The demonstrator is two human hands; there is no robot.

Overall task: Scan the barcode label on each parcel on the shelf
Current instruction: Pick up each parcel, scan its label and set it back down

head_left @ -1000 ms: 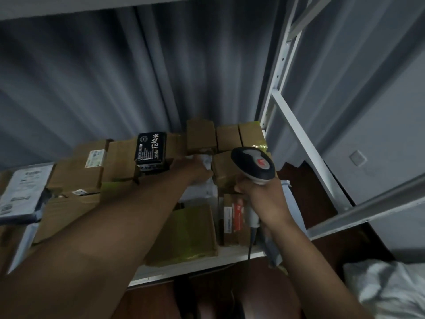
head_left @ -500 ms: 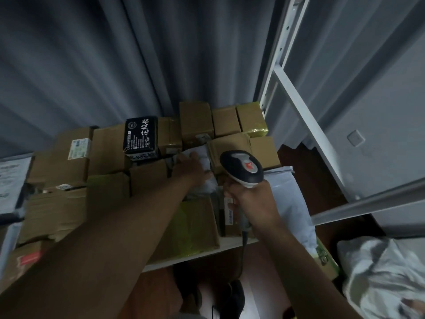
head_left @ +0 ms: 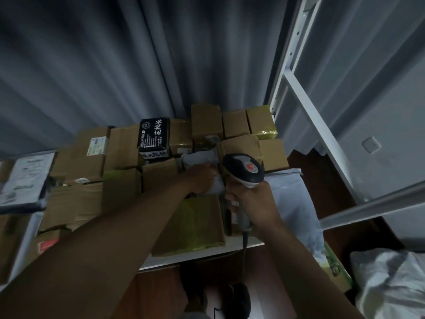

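- Grey poly mailer (head_left: 202, 158): lies mid-shelf, wedged among cardboard boxes, its near end under the left hand. No barcode label can be made out on it from the head view; the surface visible is plain grey and creased.
- Left hand (head_left: 200, 178): reaches in across the front boxes, fingers curled onto the mailer. Judged to be holding it flat or drawing it out so a label can face the scanner. Left grip: grasping the mailer.
- Handheld barcode scanner (head_left: 244, 169): head sits just beside the mailer, nose pointing away from the camera toward the parcels; cable hangs from the handle past the shelf edge. Close range is probably meant for a read of this parcel.
- Right hand (head_left: 255, 200): right grip is clenched round the scanner handle, pistol-style. Trigger finger not visible, so cannot tell whether a scan is firing.
- Black printed box (head_left: 153, 134): stands left of the mailer in the back row, white characters facing up.
- Cardboard boxes (head_left: 207, 125): packed tightly in rows; one at left carries a white label (head_left: 97, 146) facing up, readable without handling.
- White poly bag (head_left: 293, 203): drapes over the right end of the shelf.
- Shelf (head_left: 202, 255): white board, white metal upright (head_left: 296, 38) at right, grey curtain behind.
- Judgement: task mid-way; many parcels remain.
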